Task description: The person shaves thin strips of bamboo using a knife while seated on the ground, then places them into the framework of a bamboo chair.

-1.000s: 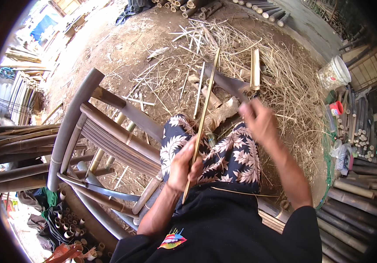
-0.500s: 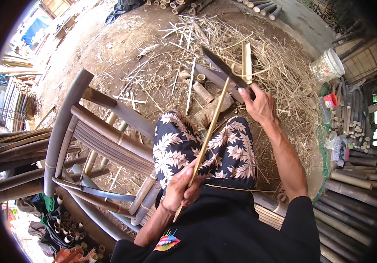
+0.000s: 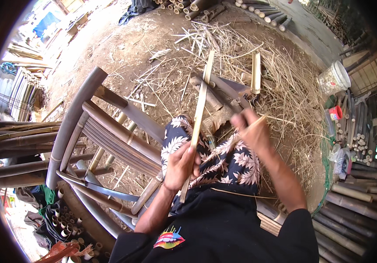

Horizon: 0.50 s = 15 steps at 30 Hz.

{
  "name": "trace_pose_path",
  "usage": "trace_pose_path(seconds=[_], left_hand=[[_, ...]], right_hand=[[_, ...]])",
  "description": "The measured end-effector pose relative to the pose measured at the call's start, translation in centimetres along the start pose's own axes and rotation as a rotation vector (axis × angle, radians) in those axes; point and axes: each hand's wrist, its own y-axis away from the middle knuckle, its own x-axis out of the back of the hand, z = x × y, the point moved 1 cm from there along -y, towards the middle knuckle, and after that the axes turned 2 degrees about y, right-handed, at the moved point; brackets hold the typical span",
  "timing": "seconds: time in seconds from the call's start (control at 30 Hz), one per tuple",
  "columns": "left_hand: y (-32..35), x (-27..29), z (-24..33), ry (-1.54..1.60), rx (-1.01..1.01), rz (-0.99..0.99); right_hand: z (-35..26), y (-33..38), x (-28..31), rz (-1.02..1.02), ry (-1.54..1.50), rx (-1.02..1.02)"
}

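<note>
My left hand [image 3: 181, 168] is closed around the lower part of a long, pale bamboo strip [image 3: 202, 101]. The strip slants up and away over my lap. My right hand [image 3: 255, 133] is smeared by motion but grips a large knife, whose dark blade [image 3: 218, 92] reaches toward the strip's far half. Blade and strip overlap in view; whether they touch I cannot tell. A pale, pointed piece [image 3: 258, 122] shows beside the right hand, too blurred to name. Below the blade lies a short bamboo tube [image 3: 212, 101] near a wooden block [image 3: 221, 118].
A dark bamboo chair [image 3: 125, 136] stands at my left. Loose shavings [image 3: 287, 101] cover the ground ahead, with a split bamboo piece [image 3: 256, 73] among them. At right are a white bucket [image 3: 334, 78], a red container [image 3: 335, 112] and stacked bamboo poles [image 3: 355, 204].
The knife and my right hand have come nearer to me and to the left. My left hand has moved away from my body, carrying the strip farther forward.
</note>
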Motion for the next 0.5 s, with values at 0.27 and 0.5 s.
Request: trace_pose_path(seconds=[0.27, 0.5], left_hand=[[-0.5, -2.6, 0.5, -0.039, -0.094, 0.03], [9.2, 1.0, -1.4, -0.178, 0.101, -0.129]], right_hand=[[-1.1, 1.1, -3.7, 0.229, 0.096, 0.393], [6.2, -7.9, 3.1, 0.164, 0.022, -0.403]])
